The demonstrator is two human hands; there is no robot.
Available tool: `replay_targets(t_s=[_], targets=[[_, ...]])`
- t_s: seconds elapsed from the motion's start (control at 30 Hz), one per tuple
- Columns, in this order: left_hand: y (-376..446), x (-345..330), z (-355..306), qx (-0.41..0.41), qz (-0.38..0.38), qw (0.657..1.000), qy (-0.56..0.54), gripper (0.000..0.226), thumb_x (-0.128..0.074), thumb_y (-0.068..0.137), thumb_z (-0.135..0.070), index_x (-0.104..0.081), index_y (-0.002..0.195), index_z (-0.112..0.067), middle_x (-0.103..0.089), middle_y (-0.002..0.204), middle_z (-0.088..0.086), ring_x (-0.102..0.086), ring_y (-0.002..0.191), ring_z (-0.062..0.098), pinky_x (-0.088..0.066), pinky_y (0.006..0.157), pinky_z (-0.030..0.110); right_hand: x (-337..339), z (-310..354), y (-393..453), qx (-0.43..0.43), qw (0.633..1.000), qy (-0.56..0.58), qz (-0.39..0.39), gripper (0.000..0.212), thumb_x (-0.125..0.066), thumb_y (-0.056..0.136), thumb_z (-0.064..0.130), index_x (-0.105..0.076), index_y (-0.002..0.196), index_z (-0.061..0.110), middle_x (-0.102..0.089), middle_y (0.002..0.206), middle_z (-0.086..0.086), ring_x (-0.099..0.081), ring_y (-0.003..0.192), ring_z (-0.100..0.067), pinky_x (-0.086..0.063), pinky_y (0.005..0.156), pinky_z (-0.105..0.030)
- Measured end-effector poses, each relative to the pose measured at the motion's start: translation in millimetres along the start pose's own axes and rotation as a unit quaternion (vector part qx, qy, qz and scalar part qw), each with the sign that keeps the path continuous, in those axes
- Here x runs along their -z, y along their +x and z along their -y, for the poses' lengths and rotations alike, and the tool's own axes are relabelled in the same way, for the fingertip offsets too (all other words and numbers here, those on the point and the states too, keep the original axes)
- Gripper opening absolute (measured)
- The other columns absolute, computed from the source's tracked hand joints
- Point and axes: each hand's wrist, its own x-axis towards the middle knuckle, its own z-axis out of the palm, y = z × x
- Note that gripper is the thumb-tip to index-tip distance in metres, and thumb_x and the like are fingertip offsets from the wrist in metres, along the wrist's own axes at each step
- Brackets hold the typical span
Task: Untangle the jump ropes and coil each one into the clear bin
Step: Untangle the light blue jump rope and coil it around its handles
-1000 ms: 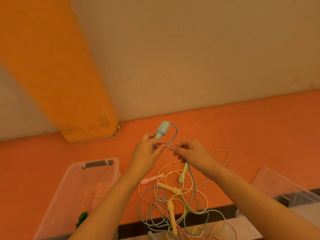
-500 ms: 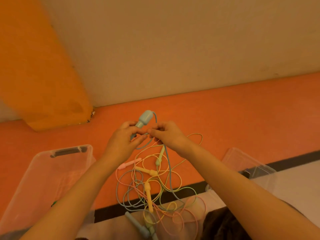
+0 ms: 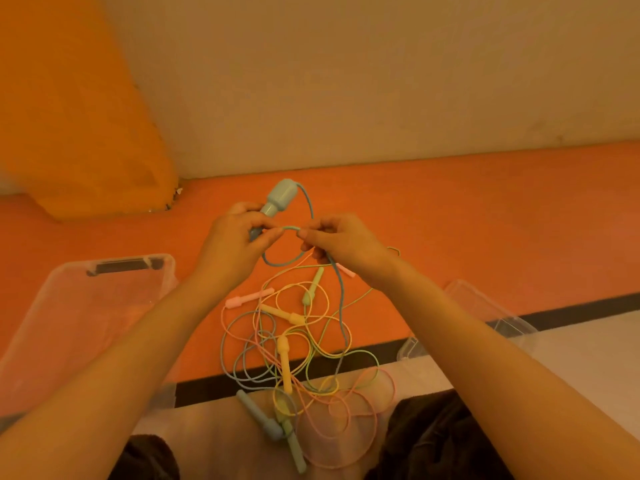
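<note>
My left hand (image 3: 232, 244) grips the blue jump rope's handle (image 3: 280, 199), whose thick end sticks up above my fingers. My right hand (image 3: 341, 241) pinches the blue cord (image 3: 341, 292) close beside it, and a small loop of cord hangs between the two hands. The cord runs down into a tangle of ropes (image 3: 298, 341) on the floor: pink, yellow, green and blue cords with several handles, among them a yellow handle (image 3: 284, 362) and the other blue handle (image 3: 258, 414). A clear bin (image 3: 114, 268) stands at my left.
A second clear container (image 3: 485, 306) lies at the right on the floor. An orange wall section (image 3: 79, 116) rises at the back left beside a beige wall. My knees in dark cloth (image 3: 436, 434) are at the bottom edge.
Both hands have stayed close together on the blue rope. The loop of blue cord between them has grown, and my right hand now pinches further along the cord.
</note>
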Motion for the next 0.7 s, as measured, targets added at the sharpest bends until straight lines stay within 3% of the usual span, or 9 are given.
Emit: replay_targets(t_s=[0.27, 0.4, 0.63, 0.7], targets=[[9, 11, 21, 0.063, -0.049, 0.997, 0.016, 0.014, -0.069, 0.086, -0.014, -0.073, 0.094, -0.003, -0.059, 0.107, 0.021, -0.054, 0.100, 0.032, -0.032, 0.077, 0.026, 36, 8, -8, -0.046, 0.996, -0.070, 0.004, 0.006, -0.063, 0.089, 0.010, -0.065, 0.084, 0.008, -0.063, 0.069, -0.002, -0.053, 0.044, 0.003, -0.045, 0.047, -0.012], [13, 18, 29, 0.077, -0.041, 0.996, 0.033, 0.013, -0.070, 0.085, -0.018, -0.073, 0.089, -0.006, -0.061, 0.098, 0.019, -0.055, 0.091, 0.031, -0.032, 0.071, 0.029, 50, 11, -14, -0.068, 0.994, -0.087, 0.001, 0.010, -0.064, 0.089, 0.014, -0.065, 0.080, 0.013, -0.065, 0.070, 0.001, -0.057, 0.052, -0.001, -0.048, 0.057, -0.018], [9, 13, 16, 0.063, -0.010, 0.998, -0.002, 0.020, -0.074, 0.081, -0.023, -0.074, 0.095, -0.009, -0.057, 0.089, 0.005, -0.052, 0.092, 0.024, -0.031, 0.070, 0.029, 50, 18, -22, -0.005, 0.995, -0.095, -0.029, 0.006, -0.067, 0.087, 0.012, -0.069, 0.082, 0.009, -0.066, 0.069, -0.001, -0.056, 0.050, -0.001, -0.048, 0.053, -0.015], [7, 9, 7, 0.047, -0.010, 0.999, -0.026, 0.024, -0.075, 0.079, -0.027, -0.074, 0.098, -0.012, -0.053, 0.089, 0.001, -0.049, 0.083, 0.016, -0.030, 0.066, 0.023, 46, 18, -21, 0.011, 0.994, -0.105, -0.033, 0.006, -0.067, 0.087, 0.012, -0.070, 0.085, 0.006, -0.066, 0.069, -0.001, -0.056, 0.052, -0.003, -0.048, 0.053, -0.015]])
